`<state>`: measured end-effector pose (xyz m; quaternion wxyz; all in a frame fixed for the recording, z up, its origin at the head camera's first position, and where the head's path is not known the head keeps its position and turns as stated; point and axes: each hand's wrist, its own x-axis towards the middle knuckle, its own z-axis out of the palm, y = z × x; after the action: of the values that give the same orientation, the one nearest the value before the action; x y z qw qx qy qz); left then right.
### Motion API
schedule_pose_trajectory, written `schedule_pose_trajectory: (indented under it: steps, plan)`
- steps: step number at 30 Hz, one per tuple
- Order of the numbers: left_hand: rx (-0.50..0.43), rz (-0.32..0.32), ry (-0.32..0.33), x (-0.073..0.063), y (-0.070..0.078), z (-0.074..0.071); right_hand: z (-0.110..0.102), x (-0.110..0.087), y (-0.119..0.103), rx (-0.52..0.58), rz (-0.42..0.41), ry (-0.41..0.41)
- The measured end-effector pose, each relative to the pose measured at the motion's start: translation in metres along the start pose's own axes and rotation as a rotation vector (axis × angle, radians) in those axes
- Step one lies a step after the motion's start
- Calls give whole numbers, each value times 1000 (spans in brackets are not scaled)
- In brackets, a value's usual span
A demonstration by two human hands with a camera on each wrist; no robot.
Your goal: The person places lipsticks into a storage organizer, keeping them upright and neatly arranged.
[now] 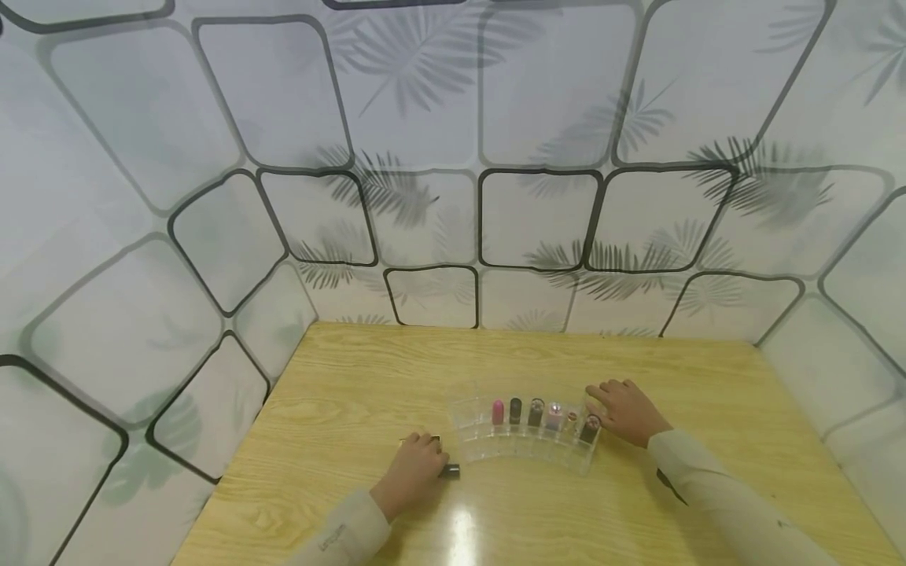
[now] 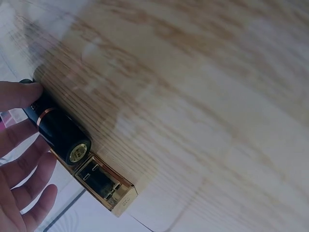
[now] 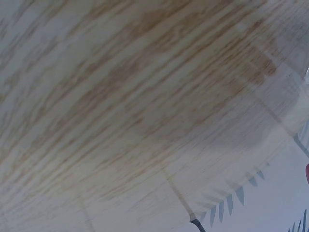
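My left hand [image 1: 418, 464] is low over the table, left of a clear tiered lipstick rack [image 1: 495, 452]. Its thumb and fingers pinch a black lipstick tube [image 2: 60, 128] with a copper-coloured band. Beside the tube's end lies a gold, box-shaped case [image 2: 108, 186] with a dark inside. The rack holds a row of several lipsticks: a pink one [image 1: 499, 412], a black one [image 1: 515, 410] and others with patterned tops. At the rack's right end is my right hand [image 1: 628, 410], fingers reaching to its edge beside a dark lipstick [image 1: 591, 428]. The right wrist view does not show this hand.
A wood-grain table [image 1: 382, 369] carries everything. A patterned wall covering [image 1: 432, 228] with dark outlines and leaves rises behind and at both sides. Another dark strip [image 1: 671, 486] shows beneath the right sleeve [image 1: 708, 479].
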<state>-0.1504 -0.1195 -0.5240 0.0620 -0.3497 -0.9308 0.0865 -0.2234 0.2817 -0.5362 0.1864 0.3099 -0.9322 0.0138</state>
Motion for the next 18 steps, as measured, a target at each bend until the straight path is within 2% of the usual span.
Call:
schedule_pose_trajectory:
  steps: [5, 10, 14, 18]
  plan:
    - [-3, 18, -10, 0, 1, -3, -3, 1, -2, 1, 11, -33]
    - [-10, 40, 12, 1, -2, -3, -5, 2, -3, -6, 12, -57]
    - [-13, 46, 67, 2, -5, -3, -4, 2, -3, -2, 22, -67]
    - [-49, 25, 174, 4, -7, -7, -4, 2, -2, 9, 32, -70]
